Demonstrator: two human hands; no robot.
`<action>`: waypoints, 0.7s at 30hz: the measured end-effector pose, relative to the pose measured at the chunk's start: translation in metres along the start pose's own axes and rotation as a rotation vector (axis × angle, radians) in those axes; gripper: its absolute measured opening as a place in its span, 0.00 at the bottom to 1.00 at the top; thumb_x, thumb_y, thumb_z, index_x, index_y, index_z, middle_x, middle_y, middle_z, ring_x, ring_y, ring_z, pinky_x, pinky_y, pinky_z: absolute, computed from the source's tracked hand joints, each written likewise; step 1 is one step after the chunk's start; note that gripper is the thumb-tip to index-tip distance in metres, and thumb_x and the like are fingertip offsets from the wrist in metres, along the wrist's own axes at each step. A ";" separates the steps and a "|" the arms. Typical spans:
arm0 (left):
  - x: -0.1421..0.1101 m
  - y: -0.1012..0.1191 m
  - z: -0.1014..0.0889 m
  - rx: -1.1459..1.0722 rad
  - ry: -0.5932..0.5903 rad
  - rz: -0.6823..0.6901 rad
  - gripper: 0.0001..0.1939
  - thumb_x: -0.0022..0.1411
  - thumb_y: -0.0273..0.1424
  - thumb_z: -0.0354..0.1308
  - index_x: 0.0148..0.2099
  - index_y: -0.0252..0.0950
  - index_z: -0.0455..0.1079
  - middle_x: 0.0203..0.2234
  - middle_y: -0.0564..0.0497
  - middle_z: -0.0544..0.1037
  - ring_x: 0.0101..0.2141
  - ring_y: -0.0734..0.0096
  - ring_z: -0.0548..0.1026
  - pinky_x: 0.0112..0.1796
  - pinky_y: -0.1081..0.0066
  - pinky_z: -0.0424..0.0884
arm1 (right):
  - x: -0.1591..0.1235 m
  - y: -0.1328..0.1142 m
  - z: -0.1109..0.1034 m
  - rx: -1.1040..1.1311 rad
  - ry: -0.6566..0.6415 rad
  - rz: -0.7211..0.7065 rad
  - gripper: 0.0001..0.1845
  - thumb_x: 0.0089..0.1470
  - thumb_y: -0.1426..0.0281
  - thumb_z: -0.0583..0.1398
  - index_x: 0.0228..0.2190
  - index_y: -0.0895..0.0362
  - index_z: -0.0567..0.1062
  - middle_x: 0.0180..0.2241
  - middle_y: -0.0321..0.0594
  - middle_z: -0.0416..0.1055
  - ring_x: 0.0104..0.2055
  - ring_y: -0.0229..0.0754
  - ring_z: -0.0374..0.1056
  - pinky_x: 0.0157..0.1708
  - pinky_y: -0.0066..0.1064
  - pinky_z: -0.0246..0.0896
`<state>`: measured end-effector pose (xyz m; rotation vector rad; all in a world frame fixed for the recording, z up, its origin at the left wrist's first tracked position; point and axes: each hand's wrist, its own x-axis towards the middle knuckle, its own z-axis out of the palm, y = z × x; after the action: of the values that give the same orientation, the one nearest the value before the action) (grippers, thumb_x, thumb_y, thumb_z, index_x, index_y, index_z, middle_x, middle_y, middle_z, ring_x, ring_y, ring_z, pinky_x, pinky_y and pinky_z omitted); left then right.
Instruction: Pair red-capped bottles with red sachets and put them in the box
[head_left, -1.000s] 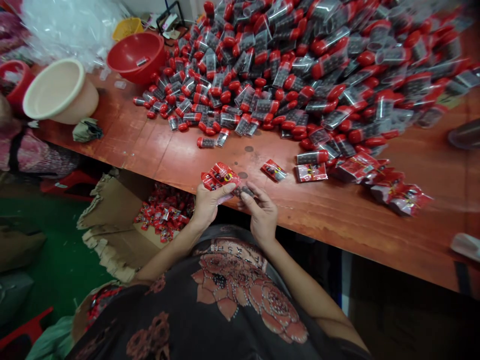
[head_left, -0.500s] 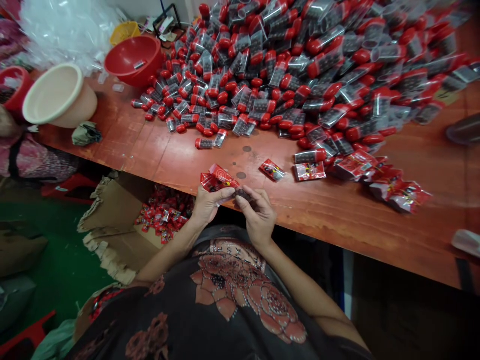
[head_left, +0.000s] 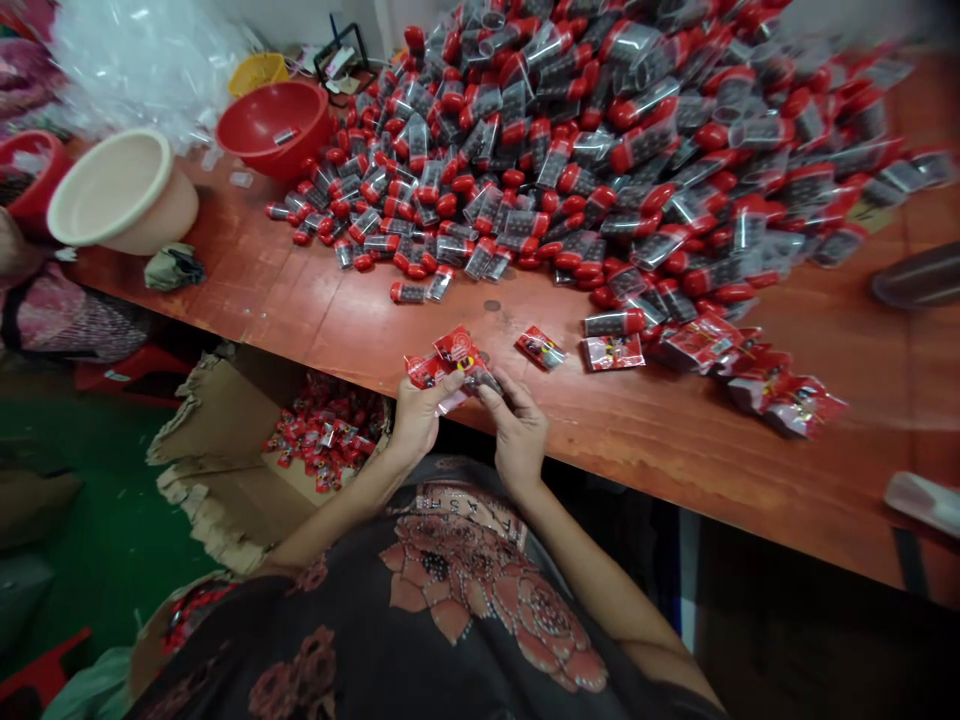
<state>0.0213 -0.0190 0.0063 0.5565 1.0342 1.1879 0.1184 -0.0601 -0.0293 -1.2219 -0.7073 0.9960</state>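
Observation:
My left hand [head_left: 416,415] is closed on red printed plastic packets [head_left: 459,350], at the table's front edge. Two of these show, one overlapping the other. My right hand [head_left: 520,428] pinches the dark lower right end of the upper packet, thumb against fingers. What sits inside that end is partly hidden by the fingertips. Just right of my hands, one similar packet [head_left: 540,347] lies at a slant on the table. Beside it is a flat red packet [head_left: 613,352], below a red-capped clear tube [head_left: 611,323] with dark contents.
A big heap of red-capped clear tubes [head_left: 517,225] spreads over the wooden table [head_left: 315,310]. More packets [head_left: 787,390] lie in a row at right. A red bowl [head_left: 270,150] and a cream tub [head_left: 112,215] stand left. Below is a cardboard box [head_left: 214,440] holding many red packets.
The upper packet has tipped up, so more of its printed face shows. My hands stay close together on it. The view has shifted slightly.

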 end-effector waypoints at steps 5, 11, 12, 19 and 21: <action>0.000 -0.006 0.002 0.009 0.011 -0.039 0.15 0.40 0.27 0.73 0.34 0.33 0.77 0.30 0.50 0.81 0.30 0.72 0.78 0.38 0.71 0.74 | -0.001 0.006 0.002 -0.007 0.036 0.034 0.20 0.53 0.65 0.63 0.49 0.50 0.76 0.44 0.40 0.74 0.46 0.41 0.71 0.52 0.42 0.65; 0.014 0.012 -0.010 0.106 -0.052 -0.163 0.17 0.38 0.29 0.73 0.34 0.33 0.77 0.30 0.48 0.82 0.30 0.68 0.79 0.35 0.68 0.75 | 0.014 0.004 -0.018 -0.049 -0.285 0.049 0.35 0.50 0.65 0.65 0.59 0.41 0.63 0.42 0.36 0.72 0.42 0.40 0.70 0.48 0.39 0.68; 0.017 0.015 -0.012 0.138 -0.068 -0.202 0.17 0.38 0.29 0.74 0.34 0.33 0.78 0.31 0.47 0.82 0.30 0.67 0.79 0.34 0.67 0.75 | 0.018 0.003 -0.023 -0.100 -0.342 0.028 0.36 0.50 0.65 0.65 0.59 0.41 0.63 0.41 0.36 0.72 0.41 0.40 0.70 0.48 0.39 0.68; 0.024 0.011 -0.018 0.144 -0.126 -0.283 0.18 0.37 0.28 0.74 0.35 0.33 0.78 0.30 0.46 0.82 0.28 0.67 0.78 0.31 0.69 0.75 | 0.025 -0.004 -0.032 -0.326 -0.353 -0.087 0.20 0.53 0.64 0.62 0.50 0.47 0.76 0.37 0.37 0.70 0.41 0.41 0.67 0.47 0.38 0.65; 0.025 0.010 -0.016 0.111 -0.114 -0.257 0.17 0.37 0.29 0.74 0.34 0.33 0.78 0.29 0.46 0.81 0.28 0.68 0.78 0.31 0.70 0.76 | 0.020 0.002 -0.028 -0.280 -0.265 -0.089 0.18 0.53 0.65 0.63 0.47 0.49 0.77 0.36 0.37 0.70 0.41 0.41 0.67 0.47 0.37 0.65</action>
<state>0.0025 0.0048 -0.0016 0.5529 1.0440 0.8679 0.1510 -0.0538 -0.0385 -1.2980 -1.1308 1.0184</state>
